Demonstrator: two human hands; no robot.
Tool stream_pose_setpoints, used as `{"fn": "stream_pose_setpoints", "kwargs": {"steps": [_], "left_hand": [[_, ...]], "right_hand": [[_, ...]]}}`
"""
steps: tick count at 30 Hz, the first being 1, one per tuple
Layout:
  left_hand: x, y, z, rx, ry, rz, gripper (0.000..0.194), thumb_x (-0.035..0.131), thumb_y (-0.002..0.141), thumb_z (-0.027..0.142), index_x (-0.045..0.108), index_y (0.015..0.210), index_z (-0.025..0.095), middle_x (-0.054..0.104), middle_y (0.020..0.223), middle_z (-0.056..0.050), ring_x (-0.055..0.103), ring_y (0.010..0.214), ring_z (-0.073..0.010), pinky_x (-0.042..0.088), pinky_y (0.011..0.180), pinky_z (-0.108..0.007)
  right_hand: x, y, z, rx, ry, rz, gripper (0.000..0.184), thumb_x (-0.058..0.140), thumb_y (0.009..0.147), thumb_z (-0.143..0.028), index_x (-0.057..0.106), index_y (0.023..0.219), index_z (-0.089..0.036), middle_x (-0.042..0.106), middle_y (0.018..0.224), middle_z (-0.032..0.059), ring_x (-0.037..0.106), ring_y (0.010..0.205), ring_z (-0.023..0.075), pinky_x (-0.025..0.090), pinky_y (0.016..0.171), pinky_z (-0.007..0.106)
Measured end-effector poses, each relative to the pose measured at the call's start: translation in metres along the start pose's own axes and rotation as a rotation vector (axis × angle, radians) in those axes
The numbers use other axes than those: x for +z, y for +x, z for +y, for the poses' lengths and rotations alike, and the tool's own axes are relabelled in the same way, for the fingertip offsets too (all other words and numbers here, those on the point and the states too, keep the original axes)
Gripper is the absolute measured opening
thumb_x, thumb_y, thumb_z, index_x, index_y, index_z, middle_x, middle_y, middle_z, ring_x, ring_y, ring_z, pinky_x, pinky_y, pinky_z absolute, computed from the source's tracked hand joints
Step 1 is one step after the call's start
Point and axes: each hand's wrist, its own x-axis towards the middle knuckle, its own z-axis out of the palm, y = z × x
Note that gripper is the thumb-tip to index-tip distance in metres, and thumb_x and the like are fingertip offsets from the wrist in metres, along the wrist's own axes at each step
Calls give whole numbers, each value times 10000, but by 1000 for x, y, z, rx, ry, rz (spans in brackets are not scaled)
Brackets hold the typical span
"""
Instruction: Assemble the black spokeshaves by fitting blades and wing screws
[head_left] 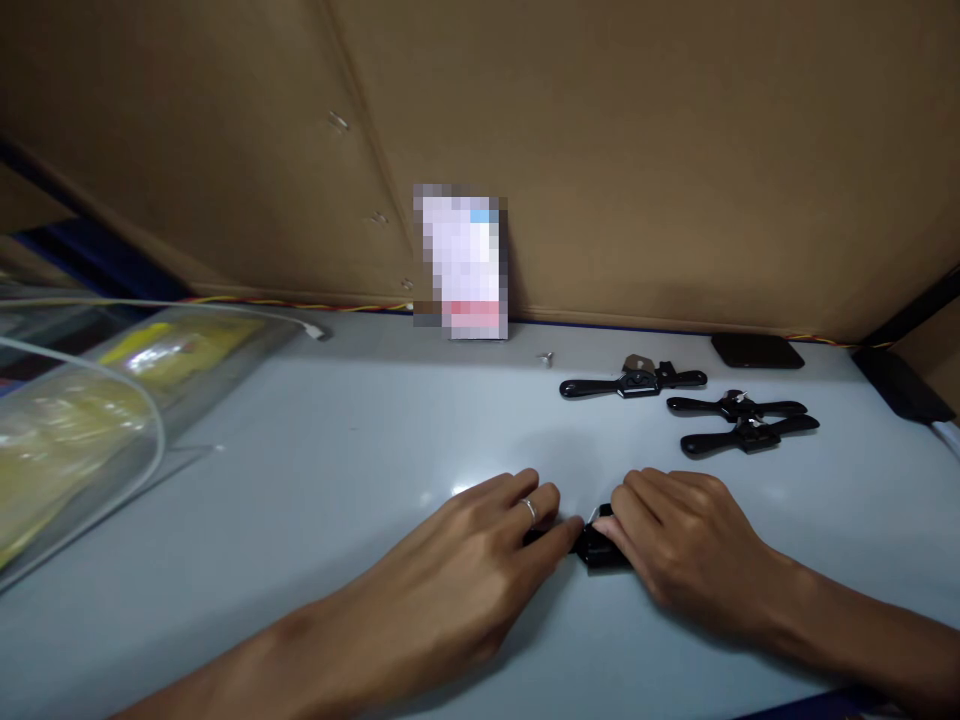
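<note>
A black spokeshave [602, 552] lies low over the table between my hands, most of it covered by fingers. My left hand [487, 545], with a ring on one finger, is closed around its left handle. The right end is wrapped by my right hand [686, 530], whose thumb presses near the middle of the tool. Beyond my hands rest three more black spokeshaves: one with a raised metal blade [639, 368], and two close together, the farther spokeshave [784, 409] and the nearer spokeshave [709, 443].
A small metal piece [546, 358] lies near a blurred-out upright panel [469, 265] against the brown back wall. At the far right are a flat black object [757, 352] and another dark item [900, 385]. Plastic bags with yellow contents [150, 370] and a white cable [160, 430] occupy the left.
</note>
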Motion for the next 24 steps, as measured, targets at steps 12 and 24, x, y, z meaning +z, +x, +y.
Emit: {"fn": "stream_pose_setpoints", "kwargs": {"steps": [12,24], "left_hand": [[3,1,0,3,-1,58,300,418,970,61,631,1172,126,600,854,-65,550,730,-231,495,611,-357],[2,1,-2,1,22,55,282,391,1056,171,601,1236,121,615,870,-63,565,729,-227,514,608,-362]], "right_hand": [[-5,1,7,103,38,-116,269,472,985,-220,609,754,-195,616,689,17,534,603,171,281,586,349],[-6,3,76,488,-203,-76,237,464,915,-176,676,1023,-180,705,984,110,638,967,317,433,641,368]]}}
